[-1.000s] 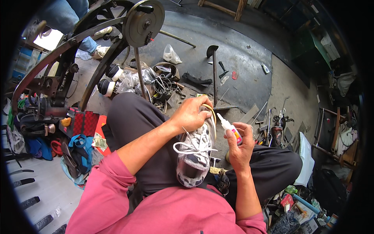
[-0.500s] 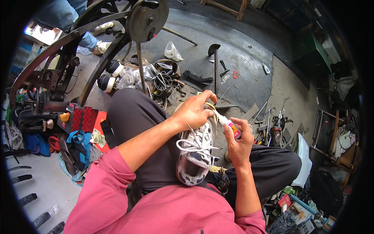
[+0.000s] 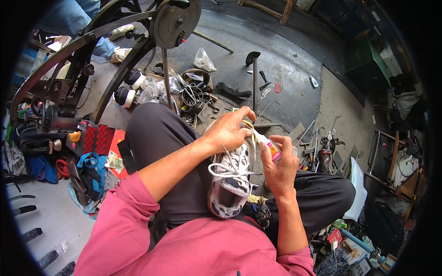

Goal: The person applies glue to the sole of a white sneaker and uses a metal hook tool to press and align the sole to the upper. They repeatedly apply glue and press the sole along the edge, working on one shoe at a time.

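A white, grey and dark sneaker [image 3: 232,171] with loose white laces lies between my thighs, its opening toward me and its toe pointing away. My left hand [image 3: 229,131] is closed over the toe end, fingers curled at the pale strip of sole edge there. In my right hand [image 3: 281,168] is a small white glue bottle [image 3: 273,150] with a pink and yellow label. Its narrow nozzle slants up and left, meeting the sole edge beside my left fingertips. Whether any glue is coming out is too small to see.
A cast-iron machine with a round wheel [image 3: 175,23] stands at the upper left, a person's jeans-clad leg [image 3: 69,16] behind it. A metal post stand [image 3: 254,83] rises ahead. Hand tools [image 3: 326,154] lie to the right; bags and scraps [image 3: 92,170] crowd the left.
The glue bottle and my right hand have shifted very slightly, with the nozzle staying at the sole edge. My left hand keeps its hold on the sneaker's toe.
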Motion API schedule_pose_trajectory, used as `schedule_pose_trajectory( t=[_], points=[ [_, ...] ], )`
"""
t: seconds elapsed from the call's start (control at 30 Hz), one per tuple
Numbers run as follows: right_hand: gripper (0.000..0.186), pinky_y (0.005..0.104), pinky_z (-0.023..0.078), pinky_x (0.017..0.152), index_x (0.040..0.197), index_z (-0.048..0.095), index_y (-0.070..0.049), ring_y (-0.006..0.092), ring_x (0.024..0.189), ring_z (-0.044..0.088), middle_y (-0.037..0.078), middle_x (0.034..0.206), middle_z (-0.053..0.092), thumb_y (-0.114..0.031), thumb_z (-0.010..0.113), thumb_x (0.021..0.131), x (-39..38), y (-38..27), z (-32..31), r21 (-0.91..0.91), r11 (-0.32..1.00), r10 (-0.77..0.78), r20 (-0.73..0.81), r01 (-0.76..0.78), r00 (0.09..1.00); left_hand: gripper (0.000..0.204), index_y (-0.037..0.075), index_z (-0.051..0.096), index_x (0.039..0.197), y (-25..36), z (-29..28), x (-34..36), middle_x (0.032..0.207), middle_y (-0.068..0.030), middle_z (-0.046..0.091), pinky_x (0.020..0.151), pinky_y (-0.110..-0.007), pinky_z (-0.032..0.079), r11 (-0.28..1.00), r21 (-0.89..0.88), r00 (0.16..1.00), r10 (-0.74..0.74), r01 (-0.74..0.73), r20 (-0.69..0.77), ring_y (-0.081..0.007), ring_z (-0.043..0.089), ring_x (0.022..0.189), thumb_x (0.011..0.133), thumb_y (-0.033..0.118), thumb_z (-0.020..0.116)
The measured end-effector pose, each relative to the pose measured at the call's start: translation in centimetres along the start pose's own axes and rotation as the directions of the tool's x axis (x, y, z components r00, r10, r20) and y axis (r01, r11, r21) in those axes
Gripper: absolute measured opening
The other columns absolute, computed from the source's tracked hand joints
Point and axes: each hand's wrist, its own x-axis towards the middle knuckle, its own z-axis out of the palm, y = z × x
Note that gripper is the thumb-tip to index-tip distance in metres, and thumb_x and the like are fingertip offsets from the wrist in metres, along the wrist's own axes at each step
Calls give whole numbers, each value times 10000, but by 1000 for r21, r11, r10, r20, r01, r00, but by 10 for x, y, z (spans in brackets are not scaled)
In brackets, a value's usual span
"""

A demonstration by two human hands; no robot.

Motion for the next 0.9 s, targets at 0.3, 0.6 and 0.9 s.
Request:
schedule_pose_trajectory(
  t=[0.3, 0.6, 0.9],
  points=[
    [309, 451, 559, 647, 1121, 618, -15, 418, 746, 734, 231, 827, 727, -177, 789, 921, -6, -1, -3, -5, 1000, 1, 5, -1, 1000, 328, 47, 604, 1224, -1, 0, 0, 972, -141, 731, 861, -378, 534, 1000, -3, 1000, 16, -16, -6, -253, 717, 939, 906, 56, 684],
    [280, 394, 561, 643, 1116, 612, -7, 343, 737, 752, 207, 847, 740, -134, 784, 935, -19, 1, -6, 2, 999, 52, 36, -52, 998, 319, 47, 608, 1218, 3, -2, -1, 1013, -136, 722, 901, -371, 523, 1000, 5, 1000, 7, -7, 8, -244, 699, 976, 909, 54, 683],
    [276, 347, 556, 642, 1114, 603, 10, 256, 717, 749, 188, 849, 743, -119, 781, 947, -26, 2, -6, 43, 996, 77, 32, -79, 996, 320, 47, 611, 1212, 2, -2, -1, 1069, -135, 725, 936, -370, 516, 999, -26, 999, -35, 36, 27, -246, 694, 1015, 901, 51, 688]
  ],
)
